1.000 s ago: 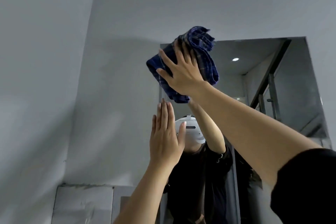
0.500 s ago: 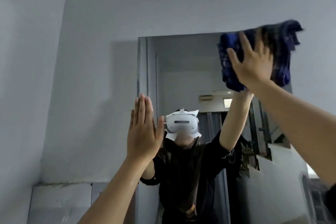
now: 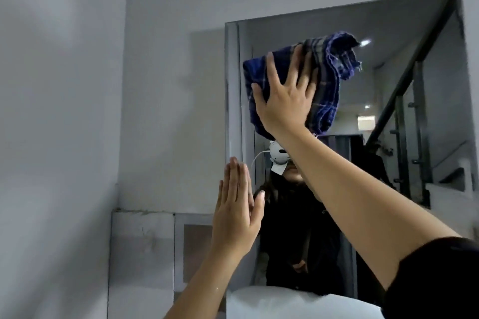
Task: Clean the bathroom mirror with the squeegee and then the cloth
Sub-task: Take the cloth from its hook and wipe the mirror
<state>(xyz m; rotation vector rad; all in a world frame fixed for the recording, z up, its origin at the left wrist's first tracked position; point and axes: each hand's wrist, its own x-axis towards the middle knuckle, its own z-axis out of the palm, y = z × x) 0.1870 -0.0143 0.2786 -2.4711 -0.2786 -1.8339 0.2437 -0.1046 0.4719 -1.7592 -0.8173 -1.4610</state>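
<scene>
Grey bathroom walls [image 3: 77, 111] fill the head camera's view, with a frameless mirror [image 3: 414, 59] set from the centre out to three o'clock. At about one o'clock the right hand [image 3: 283, 101] presses a bunched blue plaid cloth [image 3: 329, 72] flat against the glass; its fingers [image 3: 272, 70] are spread wide over the fabric, palm on it, not gripping. The right arm reaches up from five o'clock, bare to a dark sleeve [image 3: 440, 280]. At six o'clock the left hand [image 3: 237, 217] is raised upright with fingers straight and together, holding nothing, at the mirror's left edge; contact with the glass is unclear. No squeegee can be made out.
</scene>
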